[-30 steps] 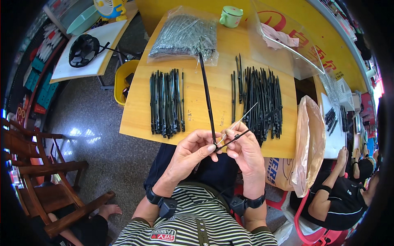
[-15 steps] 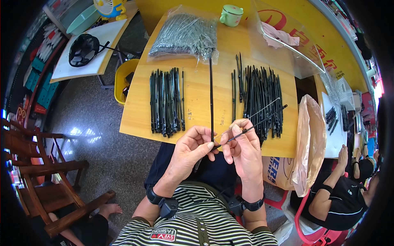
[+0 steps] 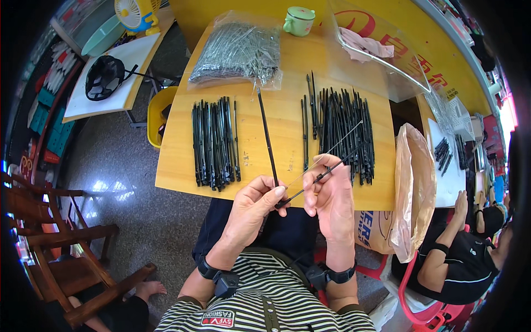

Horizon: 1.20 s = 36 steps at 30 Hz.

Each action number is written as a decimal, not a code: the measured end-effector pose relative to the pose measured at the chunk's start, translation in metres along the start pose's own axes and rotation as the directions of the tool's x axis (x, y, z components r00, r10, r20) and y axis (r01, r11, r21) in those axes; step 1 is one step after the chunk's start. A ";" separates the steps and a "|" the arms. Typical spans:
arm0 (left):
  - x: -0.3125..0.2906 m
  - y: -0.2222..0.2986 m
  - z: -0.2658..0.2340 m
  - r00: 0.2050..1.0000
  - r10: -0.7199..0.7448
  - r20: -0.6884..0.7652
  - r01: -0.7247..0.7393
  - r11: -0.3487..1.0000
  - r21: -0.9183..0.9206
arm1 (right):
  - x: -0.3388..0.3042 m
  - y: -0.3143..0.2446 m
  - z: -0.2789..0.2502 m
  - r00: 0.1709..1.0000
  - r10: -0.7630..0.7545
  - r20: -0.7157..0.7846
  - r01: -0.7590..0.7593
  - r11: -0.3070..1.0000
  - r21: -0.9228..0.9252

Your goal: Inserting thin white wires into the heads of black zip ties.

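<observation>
My left hand [image 3: 253,209] pinches the near end of an upright black rod [image 3: 267,133] between thumb and fingers. A second slender black rod [image 3: 347,157] slants up to the right from the same pinch, and the two meet in a V. Around this second rod the fingers of my right hand [image 3: 334,196] curl loosely, its thumb slightly blurred. A thin metal wire [image 3: 344,138] with a small loop at its tip runs alongside, past the right fingertips. My fingers hide the joined ends.
Bundles of black rods lie on the wooden table, one at left [image 3: 214,145], one at right [image 3: 347,135]. Behind are a clear bag of thin wires [image 3: 237,51] and a green lidded mug [image 3: 298,21]. A brown bag [image 3: 410,193] stands right; a person [image 3: 451,263] sits beyond.
The upright rod's top now leans left. My right thumb has shifted off its earlier press on the slanted rod. The whole view has moved slightly, so the table sits further left.
</observation>
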<state>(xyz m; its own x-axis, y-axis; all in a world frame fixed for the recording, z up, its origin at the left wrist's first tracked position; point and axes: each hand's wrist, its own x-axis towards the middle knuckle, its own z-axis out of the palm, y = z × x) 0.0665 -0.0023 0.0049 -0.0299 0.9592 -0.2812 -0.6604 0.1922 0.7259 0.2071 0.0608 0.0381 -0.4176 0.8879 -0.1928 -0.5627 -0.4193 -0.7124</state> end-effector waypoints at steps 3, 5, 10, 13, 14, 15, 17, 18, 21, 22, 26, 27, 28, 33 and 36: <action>0.000 0.001 0.001 0.999 -0.047 0.011 0.047 0.998 -0.048 | 0.000 -0.004 -0.002 0.996 -0.087 -0.021 0.081 0.974 -0.211; 0.000 0.001 0.003 0.999 -0.032 0.039 0.034 0.998 -0.059 | 0.001 -0.006 -0.005 0.994 -0.105 -0.040 0.092 0.966 -0.242; 0.000 0.002 0.003 0.997 -0.062 0.039 0.061 0.998 0.009 | 0.000 -0.012 -0.010 0.992 -0.126 -0.021 0.118 0.966 -0.228; -0.001 0.004 0.005 0.996 -0.087 0.028 0.086 0.996 0.029 | -0.001 -0.014 -0.011 0.994 -0.113 0.000 0.111 0.978 -0.178; -0.001 0.004 0.005 0.994 -0.102 0.022 0.102 0.995 0.023 | -0.001 -0.014 -0.011 0.995 -0.104 -0.003 0.102 0.984 -0.149; -0.001 0.004 0.005 0.994 -0.103 0.022 0.102 0.994 0.022 | -0.002 -0.014 -0.012 0.995 -0.103 -0.003 0.102 0.984 -0.149; -0.001 0.005 0.005 0.993 -0.118 0.031 0.117 0.993 0.021 | -0.003 -0.014 -0.013 0.994 -0.102 0.038 0.107 0.982 -0.156; 0.000 0.003 0.004 0.993 -0.118 0.030 0.117 0.993 0.021 | -0.003 -0.014 -0.014 0.994 -0.102 0.038 0.107 0.982 -0.157; 0.002 -0.005 0.003 0.999 0.004 0.054 -0.008 0.998 0.068 | -0.002 -0.010 -0.017 0.990 -0.125 0.064 0.137 0.955 -0.263; 0.003 -0.005 0.005 0.997 0.039 0.060 -0.044 0.994 0.097 | -0.001 -0.010 -0.015 0.989 -0.141 0.047 0.149 0.952 -0.268; 0.005 0.003 0.020 0.995 0.074 0.060 -0.083 0.981 0.177 | 0.000 0.000 -0.011 0.991 -0.130 0.022 0.131 0.950 -0.283; 0.006 0.003 0.024 0.994 0.099 0.045 -0.107 0.970 0.219 | -0.001 0.003 -0.009 0.994 -0.107 0.033 0.112 0.959 -0.262; 0.005 0.004 0.024 0.994 0.100 0.045 -0.107 0.970 0.220 | 0.000 0.006 -0.007 0.995 -0.096 0.036 0.102 0.961 -0.259; 0.005 0.003 0.018 0.988 0.157 0.008 -0.152 0.941 0.302 | 0.003 0.005 -0.004 0.998 -0.052 0.031 0.059 0.961 -0.270; 0.007 0.000 0.014 0.983 0.186 -0.002 -0.177 0.939 0.294 | 0.005 0.006 0.000 0.996 -0.087 0.005 0.084 0.955 -0.284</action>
<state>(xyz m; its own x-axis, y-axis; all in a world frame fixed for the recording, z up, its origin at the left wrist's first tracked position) 0.0764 0.0072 0.0118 -0.1534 0.9778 -0.1426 -0.3949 0.0717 0.9159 0.2017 0.0629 0.0332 -0.3708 0.9200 -0.1271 -0.3699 -0.2718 -0.8884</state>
